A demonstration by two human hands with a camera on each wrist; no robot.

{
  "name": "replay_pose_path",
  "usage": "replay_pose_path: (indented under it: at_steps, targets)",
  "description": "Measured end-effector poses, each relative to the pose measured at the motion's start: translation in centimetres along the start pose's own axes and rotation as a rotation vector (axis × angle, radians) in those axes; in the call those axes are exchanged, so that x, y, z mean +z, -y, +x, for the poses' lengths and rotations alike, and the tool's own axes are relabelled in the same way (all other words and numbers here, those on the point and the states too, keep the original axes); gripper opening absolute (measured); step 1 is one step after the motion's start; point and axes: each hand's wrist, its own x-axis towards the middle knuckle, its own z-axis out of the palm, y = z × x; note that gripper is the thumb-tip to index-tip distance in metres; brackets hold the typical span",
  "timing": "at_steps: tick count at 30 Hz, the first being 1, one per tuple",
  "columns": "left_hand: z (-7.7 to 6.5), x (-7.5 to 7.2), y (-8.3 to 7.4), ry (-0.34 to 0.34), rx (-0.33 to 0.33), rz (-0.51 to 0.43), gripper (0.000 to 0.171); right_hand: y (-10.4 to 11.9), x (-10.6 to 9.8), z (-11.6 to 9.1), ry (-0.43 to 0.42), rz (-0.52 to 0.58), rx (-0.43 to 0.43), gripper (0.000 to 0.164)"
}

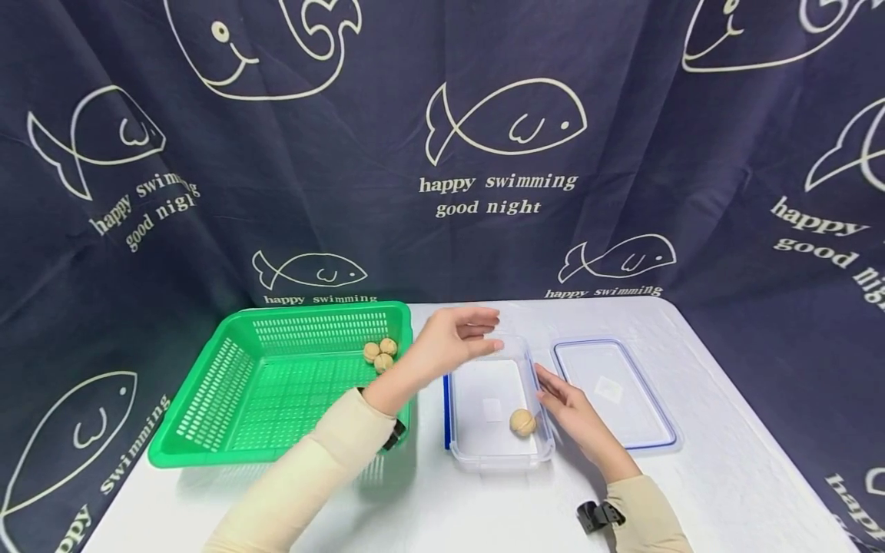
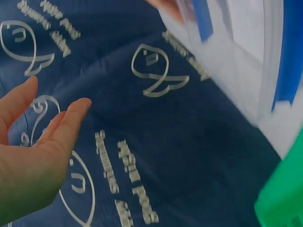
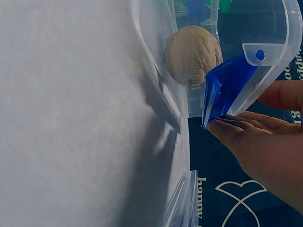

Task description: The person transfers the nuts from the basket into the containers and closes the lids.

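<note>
Where the white-covered table (image 1: 484,507) meets its far edge, a dark navy fabric backdrop (image 1: 387,207) hangs in soft folds, printed with pale outline fish; legible text: "happy swimming" and "good night", repeated. Tabletop cloth: smooth, faintly creased.

Green plastic basket (image 1: 297,392), rectangular with slotted walls and a perforated floor, occupies the left side of the table, its back by the far edge. Contents: three walnuts (image 1: 388,346), clustered at its right wall, toward the far right corner.

Clear plastic food container (image 1: 477,438), rectangular with rounded corners, sits right of the basket. Its floor bears a pale square label (image 1: 492,409), print unreadable. Blue latch flap (image 3: 229,85) hangs hinged on the right wall.

Flat transparent lid (image 1: 622,422), blue-rimmed, lies toward the table's right edge; pale sticker (image 1: 608,389) on it, likewise unreadable.

Left hand (image 1: 452,342): above the container's left far part, fingers extended, thumb apart, nothing held. Right hand (image 1: 567,403): fingers nearly straight, tips touching the container's right side at the latch flap.

Single walnut (image 1: 522,422), tan, roundish, ridged, rests in the container's near right corner.
</note>
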Motion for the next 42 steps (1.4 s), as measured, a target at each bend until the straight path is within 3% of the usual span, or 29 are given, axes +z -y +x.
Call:
replay_pose_path:
  at_steps: [4,9,18,30,42]
  targets:
    - [0.4,-2.4,0.0,-0.055,-0.014,-0.093,0.038,-0.1,0.1,0.1,0.001,0.001,0.007,0.052]
    - [0.8,-5.6,0.8,-0.132,0.018,-0.175,0.037,-0.3,0.2,0.2,-0.003,-0.006,0.021,0.052]
    - [1.1,-10.2,4.4,-0.220,0.053,-0.245,0.040,-0.2,0.2,0.2,-0.007,0.001,0.023,0.052]
    - [0.4,-13.9,10.0,-0.199,0.019,-0.220,0.044,-0.1,0.1,0.1,-0.002,-0.016,0.027,0.054]
    - [-0.4,-15.9,14.9,-0.159,-0.151,-0.133,0.043,-0.2,0.1,0.1,-0.008,-0.011,0.023,0.053]
